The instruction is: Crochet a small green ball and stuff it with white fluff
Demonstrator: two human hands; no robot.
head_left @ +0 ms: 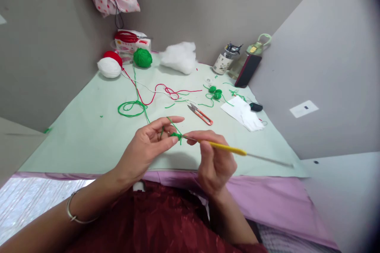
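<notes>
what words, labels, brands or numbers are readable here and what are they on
No text here can be read.
Red and white printed carton: print too blurred.
Patterned white cup: marks too small.
White rectangular sticker on the grey wall: one dark spot, no letters.
Yellow-handled crochet hook in the right hand, green yarn in the left hand: no markings visible.

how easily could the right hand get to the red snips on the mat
Probably yes: the red snips lie just beyond the right hand with only bare mat between. But its fingers are closed on the crochet hook, so it would likely need to free them first.
</notes>
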